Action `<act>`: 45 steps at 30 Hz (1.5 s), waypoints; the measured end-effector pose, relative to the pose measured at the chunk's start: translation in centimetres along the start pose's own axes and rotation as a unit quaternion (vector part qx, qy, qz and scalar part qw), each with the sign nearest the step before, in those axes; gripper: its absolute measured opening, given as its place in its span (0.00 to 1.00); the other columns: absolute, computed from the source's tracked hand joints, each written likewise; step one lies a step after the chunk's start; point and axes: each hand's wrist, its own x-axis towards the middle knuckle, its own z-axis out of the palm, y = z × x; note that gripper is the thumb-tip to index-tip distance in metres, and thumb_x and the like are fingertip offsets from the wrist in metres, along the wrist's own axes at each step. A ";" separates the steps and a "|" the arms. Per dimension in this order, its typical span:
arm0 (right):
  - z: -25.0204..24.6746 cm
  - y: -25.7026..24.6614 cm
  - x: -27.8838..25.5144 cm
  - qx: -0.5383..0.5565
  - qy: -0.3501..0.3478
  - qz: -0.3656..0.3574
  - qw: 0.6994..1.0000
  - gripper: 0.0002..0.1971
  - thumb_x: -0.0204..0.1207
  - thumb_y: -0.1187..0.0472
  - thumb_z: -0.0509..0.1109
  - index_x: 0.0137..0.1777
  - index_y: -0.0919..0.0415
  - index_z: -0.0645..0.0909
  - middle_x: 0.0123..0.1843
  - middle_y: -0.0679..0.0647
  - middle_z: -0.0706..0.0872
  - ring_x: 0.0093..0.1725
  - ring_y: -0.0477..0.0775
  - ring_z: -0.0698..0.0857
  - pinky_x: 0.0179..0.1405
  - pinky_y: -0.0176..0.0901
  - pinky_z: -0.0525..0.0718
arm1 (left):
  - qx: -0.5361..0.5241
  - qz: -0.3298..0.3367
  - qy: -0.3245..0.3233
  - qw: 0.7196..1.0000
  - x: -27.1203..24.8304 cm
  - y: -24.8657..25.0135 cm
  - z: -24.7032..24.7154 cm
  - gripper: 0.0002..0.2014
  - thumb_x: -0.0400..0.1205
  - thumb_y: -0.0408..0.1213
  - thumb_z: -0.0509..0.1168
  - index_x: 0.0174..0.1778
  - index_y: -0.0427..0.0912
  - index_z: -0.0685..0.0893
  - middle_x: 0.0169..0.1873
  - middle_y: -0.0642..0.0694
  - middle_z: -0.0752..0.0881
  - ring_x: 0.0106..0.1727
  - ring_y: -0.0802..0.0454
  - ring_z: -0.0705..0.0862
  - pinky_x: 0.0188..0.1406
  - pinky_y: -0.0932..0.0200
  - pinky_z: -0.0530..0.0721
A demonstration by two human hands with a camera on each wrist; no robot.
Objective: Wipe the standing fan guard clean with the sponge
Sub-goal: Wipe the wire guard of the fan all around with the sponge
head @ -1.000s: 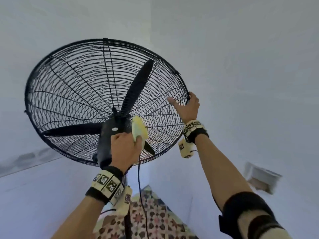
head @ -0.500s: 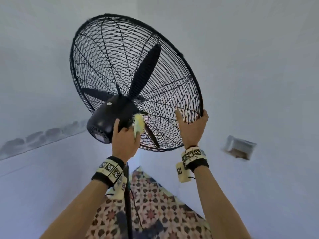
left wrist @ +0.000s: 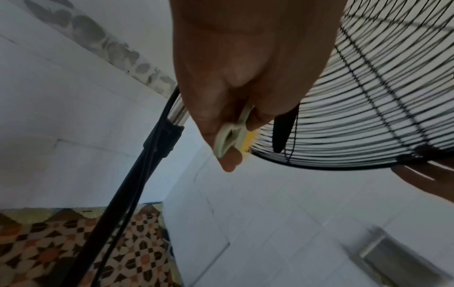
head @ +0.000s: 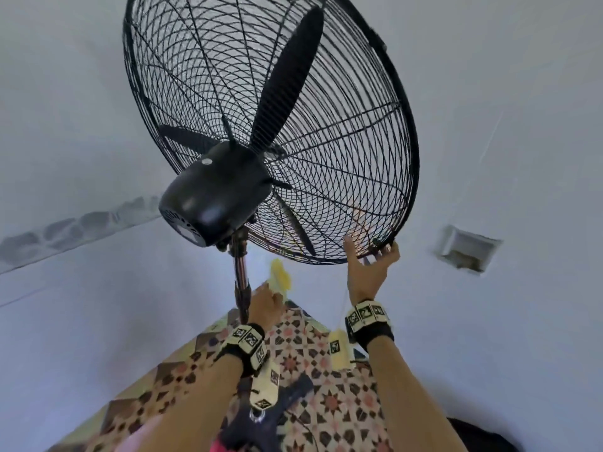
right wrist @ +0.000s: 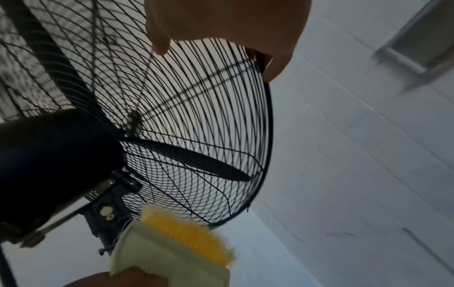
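A black wire fan guard (head: 342, 132) fills the upper head view, tilted, seen from behind and below, with the motor housing (head: 215, 194) on a pole (head: 241, 282). My right hand (head: 372, 265) grips the guard's lower rim (head: 388, 243), fingers hooked over it and thumb against the wires; the right wrist view shows the same grip on the guard (right wrist: 196, 120). My left hand (head: 264, 305) holds the yellow and pale green sponge (head: 280, 277) below the guard, right of the pole. The sponge (left wrist: 230, 134) is pinched folded between my fingers; the sponge (right wrist: 176, 246) stands just under the guard's lower edge.
White tiled walls surround the fan, with a recessed box (head: 466, 249) in the right wall. A patterned tile floor (head: 326, 370) lies below. The fan's dark base (head: 261, 419) and a black cable (left wrist: 117, 203) along the pole stand near my left arm.
The guard has swung further round and upward. My left hand with the sponge dropped from beside the motor housing to below the guard. My right hand stayed on the rim's lower part.
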 end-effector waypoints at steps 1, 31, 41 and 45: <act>0.3 0.9 0.3 0.001 -0.016 0.016 1.000 0.52 0.65 0.40 0.87 0.83 0.44 0.57 0.78 0.46 0.75 0.74 0.51 0.79 0.76 0.58 0.81 | -0.015 -0.023 -0.005 1.000 0.7 -0.3 0.6 0.08 0.89 0.35 0.58 0.57 0.35 0.79 0.43 0.29 0.89 0.42 0.32 0.90 0.32 0.48 0.85; 1.5 8.6 5.9 0.016 -0.159 -0.010 0.987 0.60 0.60 0.51 0.90 0.88 0.60 0.58 0.78 0.52 0.79 0.69 0.29 0.78 0.63 0.18 0.75 | -0.368 -0.010 -0.032 0.929 6.4 -1.0 11.8 0.11 0.90 0.26 0.61 0.64 0.45 0.82 0.45 0.41 0.87 0.39 0.53 0.91 0.34 0.61 0.83; 1.5 8.7 5.3 0.008 -0.140 0.006 0.990 0.61 0.57 0.46 0.90 0.87 0.58 0.59 0.74 0.45 0.80 0.70 0.33 0.80 0.76 0.40 0.79 | -0.298 -0.007 0.005 0.955 8.3 -0.7 9.7 0.10 0.90 0.24 0.61 0.65 0.34 0.82 0.49 0.38 0.87 0.35 0.57 0.91 0.29 0.73 0.81; 1.6 8.6 5.5 0.007 -0.152 0.017 0.988 0.65 0.54 0.37 0.90 0.87 0.57 0.59 0.77 0.51 0.79 0.76 0.46 0.78 0.80 0.51 0.77 | -0.328 0.006 0.019 0.945 8.2 -2.6 10.9 0.13 0.89 0.26 0.65 0.61 0.50 0.85 0.47 0.35 0.90 0.44 0.48 0.92 0.41 0.57 0.87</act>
